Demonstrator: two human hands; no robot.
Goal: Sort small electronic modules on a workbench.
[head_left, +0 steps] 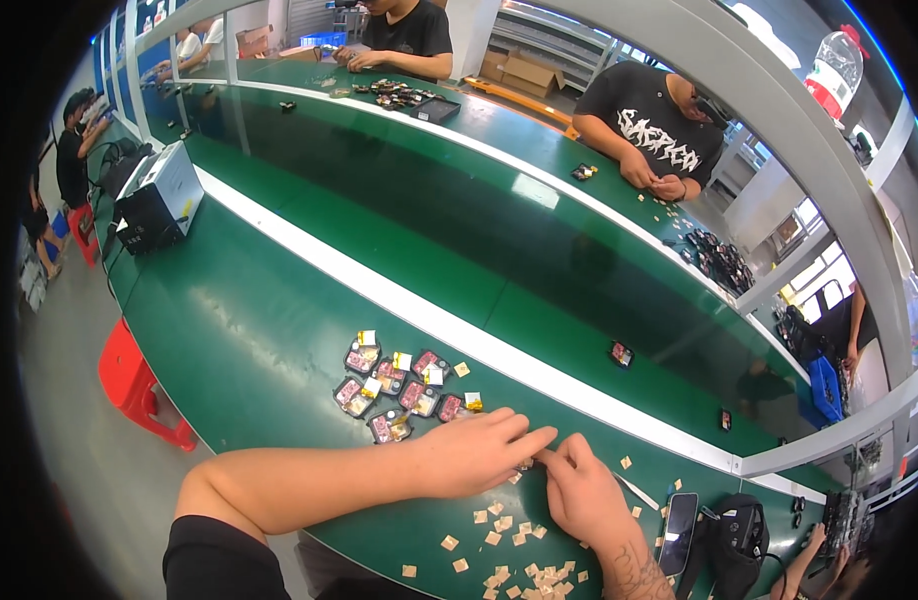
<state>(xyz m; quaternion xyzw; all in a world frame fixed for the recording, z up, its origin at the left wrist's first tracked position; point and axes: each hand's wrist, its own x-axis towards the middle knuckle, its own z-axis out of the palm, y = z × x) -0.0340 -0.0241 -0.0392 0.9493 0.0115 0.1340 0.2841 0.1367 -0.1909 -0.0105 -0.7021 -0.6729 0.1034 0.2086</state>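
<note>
My left hand (pixel 479 452) and my right hand (pixel 584 492) meet above the green table, fingers closed and fingertips together. Between them is a small piece, mostly hidden by the fingers, so its kind does not show. Just beyond my left forearm lies a cluster of small black-cased electronic modules (pixel 389 374), several with a yellow-and-white tab sticking out. Small beige square pieces (pixel 542 580) are scattered on the near side, below both hands. A thin, pale, pointed tool (pixel 637 491) rests to the right of my right hand.
A phone (pixel 678 533) and black bag (pixel 736 540) lie at the right. Beyond a white rail runs a green conveyor belt (pixel 409 230) carrying a few modules. A boxy device (pixel 164 200) stands far left, above a red stool (pixel 134 385). Co-workers sit across; grey frame bars (pixel 779 90) arch overhead.
</note>
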